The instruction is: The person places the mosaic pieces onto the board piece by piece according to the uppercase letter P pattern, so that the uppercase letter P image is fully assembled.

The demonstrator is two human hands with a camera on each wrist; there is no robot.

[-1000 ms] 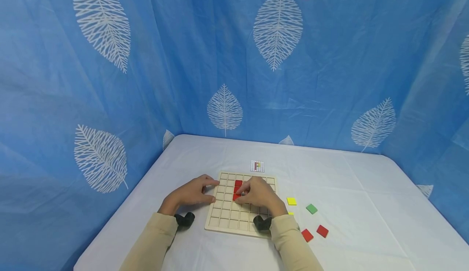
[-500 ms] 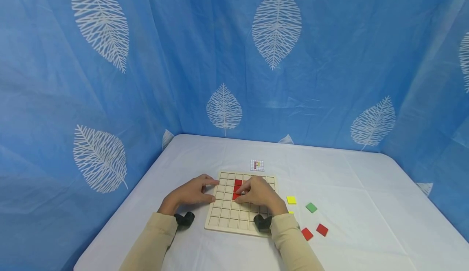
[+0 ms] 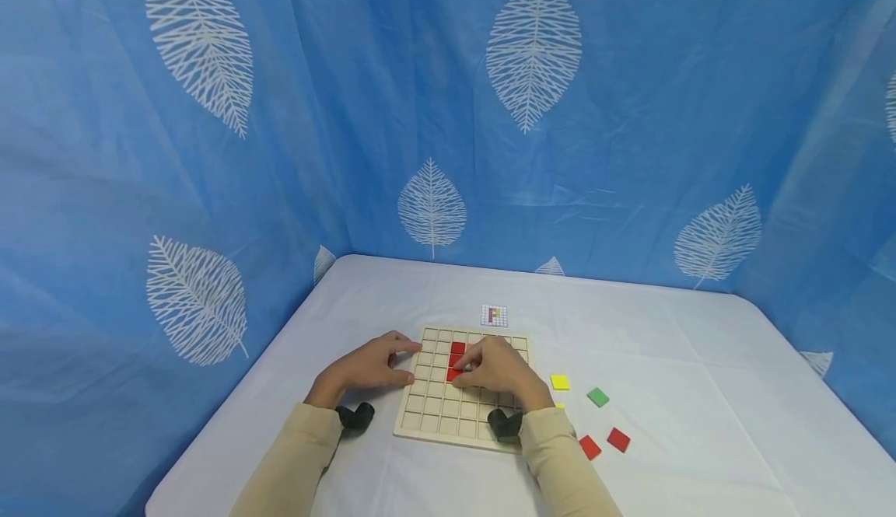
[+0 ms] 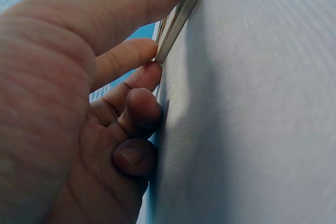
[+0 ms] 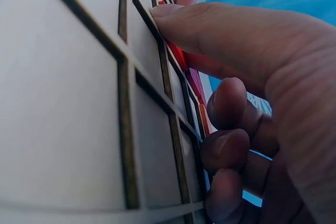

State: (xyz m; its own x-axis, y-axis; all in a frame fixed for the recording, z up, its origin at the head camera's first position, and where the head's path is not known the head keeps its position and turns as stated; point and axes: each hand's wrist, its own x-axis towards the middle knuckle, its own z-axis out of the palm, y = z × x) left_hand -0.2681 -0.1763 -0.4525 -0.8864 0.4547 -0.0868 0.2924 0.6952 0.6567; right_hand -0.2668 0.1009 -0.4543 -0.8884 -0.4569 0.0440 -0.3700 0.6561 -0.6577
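The left hand [image 3: 371, 363] is spread wide at the left side of the wooden board [image 3: 421, 427]. Its thumb and first finger stay far apart, and both touch the board's edge. Its other fingers are loosely bent, close to the white cloth on the desk [image 3: 686, 361].

The right hand [image 3: 493, 365] is over the middle of the board, nearly closed. Its thumb and first finger make a little pinch on a low red tile [image 3: 453, 375]. Its other fingers curl in, just above the board.

The board lies flat and is cut into rows of small square holes. Three red tiles sit in it, one after another in a straight line going away from the person. The low red tile is the nearest of the three. The right hand covers part of the board, so I cannot tell what is in the holes under it.

On the desk to the right, a yellow tile [image 3: 559, 382] and a green tile [image 3: 598, 397] lie loose. Two loose red tiles [image 3: 619, 439] are closer to the person. Another bit of yellow peeks out by the right sleeve [image 3: 560, 455]. A small card [image 3: 494, 316] with a coloured grid lies just past the board.
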